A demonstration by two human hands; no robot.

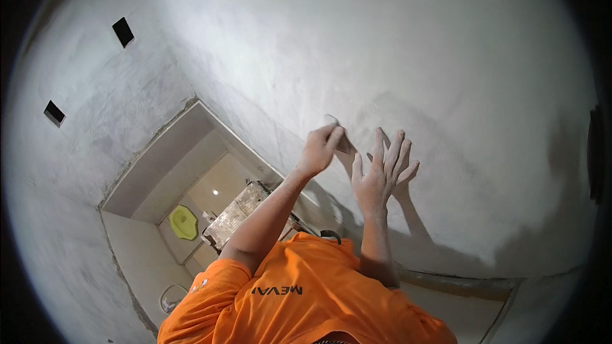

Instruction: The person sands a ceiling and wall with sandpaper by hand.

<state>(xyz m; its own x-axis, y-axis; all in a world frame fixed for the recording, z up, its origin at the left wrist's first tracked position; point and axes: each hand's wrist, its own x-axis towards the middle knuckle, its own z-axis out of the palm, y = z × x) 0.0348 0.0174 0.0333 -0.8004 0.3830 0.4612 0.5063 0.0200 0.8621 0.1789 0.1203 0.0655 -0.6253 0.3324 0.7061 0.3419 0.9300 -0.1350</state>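
Pinched between thumb and fingers, a thin, greyish flat sheet (345, 145) is in my left hand (319, 149), close to the pale plastered wall (430, 71). Its material is hard to make out, and my fingers cover part of it. To its right, my right hand (380, 177) holds nothing. Its fingers are spread, palm side towards the same wall; whether the palm touches the plaster I cannot tell. Pale dust coats both hands and forearms. Shadows of my arms fall across the plaster below and to the right.
At lower left, a worn platform (236, 215) stands beside me above the tiled floor. Further down lies a yellow-green squat toilet pan (183, 222). The left wall has two rectangular recesses, an upper one (123, 32) and a lower one (54, 113). A dark object (594, 155) borders the right rim.
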